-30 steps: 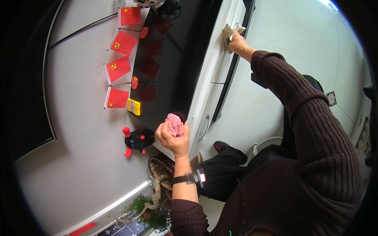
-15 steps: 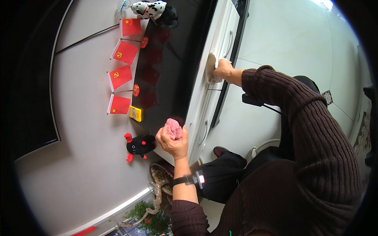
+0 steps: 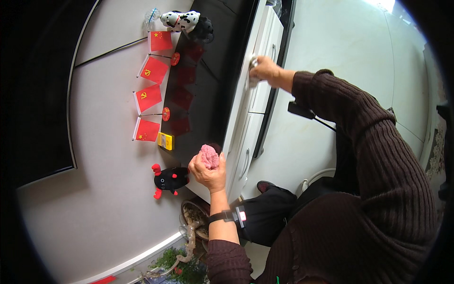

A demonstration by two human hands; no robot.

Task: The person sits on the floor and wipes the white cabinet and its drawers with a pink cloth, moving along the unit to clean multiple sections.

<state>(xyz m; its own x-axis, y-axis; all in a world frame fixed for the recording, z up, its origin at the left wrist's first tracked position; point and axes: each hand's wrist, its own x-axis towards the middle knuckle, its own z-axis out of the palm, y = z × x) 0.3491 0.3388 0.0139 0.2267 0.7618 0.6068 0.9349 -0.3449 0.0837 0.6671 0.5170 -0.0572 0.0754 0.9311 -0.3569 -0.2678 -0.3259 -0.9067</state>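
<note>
My left hand (image 3: 209, 178) is closed around a crumpled pink cloth (image 3: 209, 156), by the near corner of a cabinet's glossy black top (image 3: 203, 94). Farther along, my right hand (image 3: 266, 70) grips a whitish cloth (image 3: 253, 79) against the white front edge of the cabinet (image 3: 243, 123). The cloth there is slightly blurred and partly covered by the fingers. A black plush toy with red limbs (image 3: 169, 179) sits left of my left hand.
Small red flags (image 3: 148, 98) on stands, a yellow box (image 3: 166, 141) and a spotted dog figurine (image 3: 182, 21) line the cabinet's back. A dark screen (image 3: 38, 94) is at left. Below my left hand stands a potted plant (image 3: 195, 213). Drawer handles (image 3: 245, 163) project from the front.
My right hand has slid the whitish cloth farther up along the cabinet's front edge. My left hand stays nearly in place with the pink cloth. The whole view has shifted slightly.
</note>
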